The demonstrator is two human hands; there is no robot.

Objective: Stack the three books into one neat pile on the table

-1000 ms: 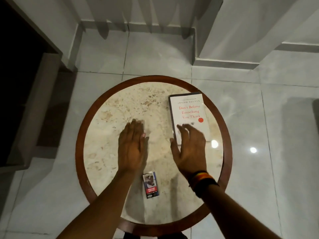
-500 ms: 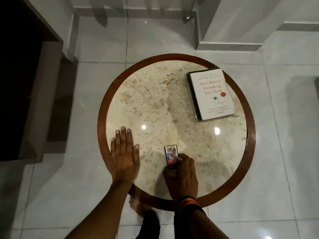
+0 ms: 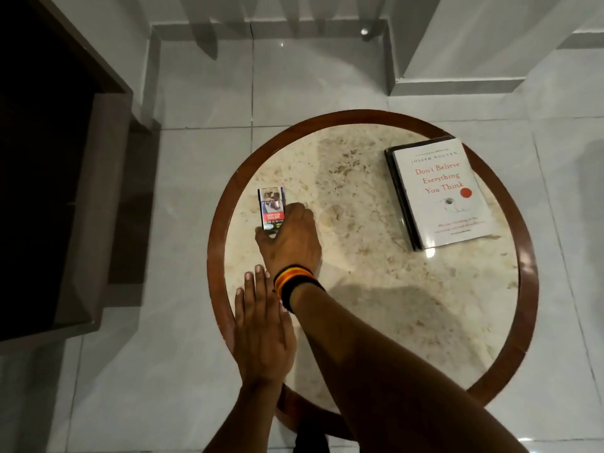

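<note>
Since the earlier frame, the right hand (image 3: 289, 238) has carried the small printed pack (image 3: 271, 207) to the table's left side, fingers closed on its near end. Left hand (image 3: 261, 325) lies flat and open on the round marble table (image 3: 536, 289) rim. At far right, the book pile (image 3: 439, 194) looks stacked already; how many books it holds I cannot tell.

Right hand (image 3: 289, 238) reaches across body, fingers curled, palm down, striped band at wrist. Left hand (image 3: 261, 328) flat, fingers straight and together, fingertips beside right wrist.
</note>
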